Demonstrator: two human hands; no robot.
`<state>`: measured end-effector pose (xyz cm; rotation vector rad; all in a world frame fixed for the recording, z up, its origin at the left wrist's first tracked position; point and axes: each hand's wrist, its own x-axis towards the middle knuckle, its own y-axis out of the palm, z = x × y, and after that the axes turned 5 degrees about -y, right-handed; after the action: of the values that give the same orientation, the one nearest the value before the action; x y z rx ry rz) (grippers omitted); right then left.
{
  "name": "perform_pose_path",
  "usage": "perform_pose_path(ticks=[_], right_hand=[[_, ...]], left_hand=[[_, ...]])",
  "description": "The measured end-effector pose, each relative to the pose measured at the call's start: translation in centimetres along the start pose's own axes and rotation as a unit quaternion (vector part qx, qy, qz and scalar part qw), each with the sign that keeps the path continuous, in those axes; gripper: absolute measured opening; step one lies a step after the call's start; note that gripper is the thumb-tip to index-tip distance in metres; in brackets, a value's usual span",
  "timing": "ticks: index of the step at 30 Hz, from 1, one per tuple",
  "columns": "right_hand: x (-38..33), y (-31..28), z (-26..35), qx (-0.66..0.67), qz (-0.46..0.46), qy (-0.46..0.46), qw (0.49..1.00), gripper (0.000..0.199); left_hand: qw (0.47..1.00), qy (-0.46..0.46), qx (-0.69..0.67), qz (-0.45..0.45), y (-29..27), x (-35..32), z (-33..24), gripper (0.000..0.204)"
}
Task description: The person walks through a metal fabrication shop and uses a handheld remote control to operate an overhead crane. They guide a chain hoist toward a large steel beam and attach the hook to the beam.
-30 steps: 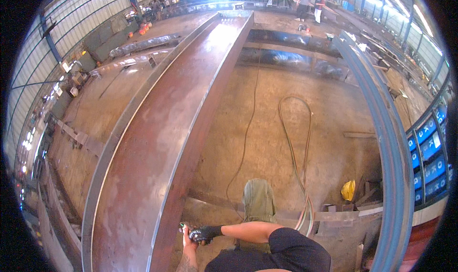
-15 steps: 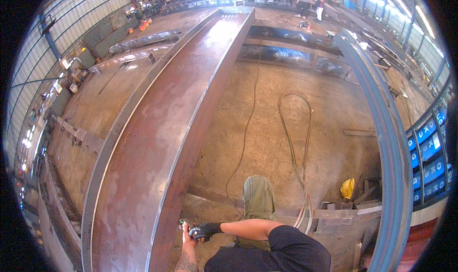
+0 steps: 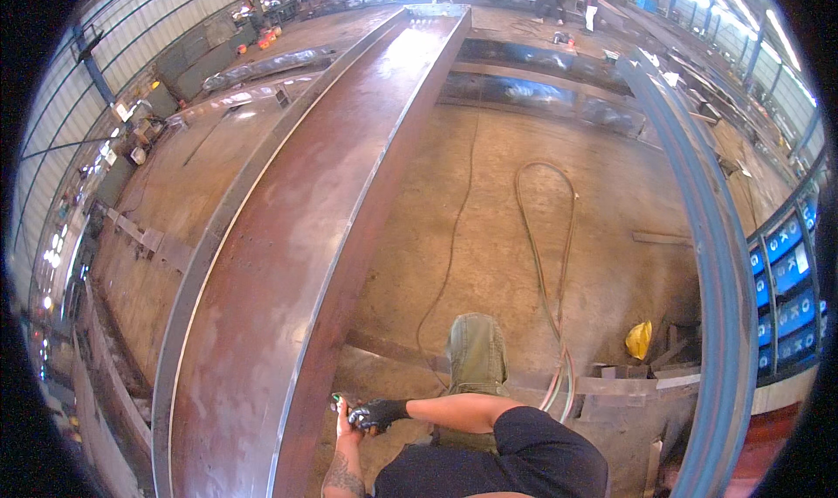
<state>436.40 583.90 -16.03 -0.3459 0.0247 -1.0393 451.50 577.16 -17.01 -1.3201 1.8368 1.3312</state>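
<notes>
Both my hands meet low in the view, close to the right side of a long reddish-brown steel beam (image 3: 262,254). My bare left hand (image 3: 343,418) is closed around a small object with a green part (image 3: 336,398) showing at its top; its kind is too small to tell. Against it presses my right hand (image 3: 377,416) in a black glove, fingers curled. Whatever the right fingers grip is hidden. The beam has raised flanges along both edges, and its near right flange stands just left of my hands.
Looped hoses (image 3: 559,323) and a thin cable (image 3: 451,275) lie on the brown floor ahead. A blue-grey steel section (image 3: 711,236) runs along the right, with a yellow object (image 3: 638,341) beside it. Crosswise beams (image 3: 515,90) lie farther off, and people (image 3: 590,7) stand beyond.
The view has shifted slightly. My hands stay together beside the beam, with the left one a little more upright and the green part still showing.
</notes>
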Motion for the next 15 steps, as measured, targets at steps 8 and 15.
perform_pose_path(ticks=[8, 15], right_hand=[[1.0, 1.9, -2.6, 0.064, -0.032, 0.001, 0.997, 0.031], [0.9, -0.4, 0.5, 0.188, 0.055, 0.203, 0.959, 0.051]], left_hand=[[0.998, -0.025, -0.028, 0.051, -2.0, 1.1, -0.2, 0.05], [0.999, -0.023, 0.003, 0.04, -2.3, 1.4, -0.2, 0.05]])
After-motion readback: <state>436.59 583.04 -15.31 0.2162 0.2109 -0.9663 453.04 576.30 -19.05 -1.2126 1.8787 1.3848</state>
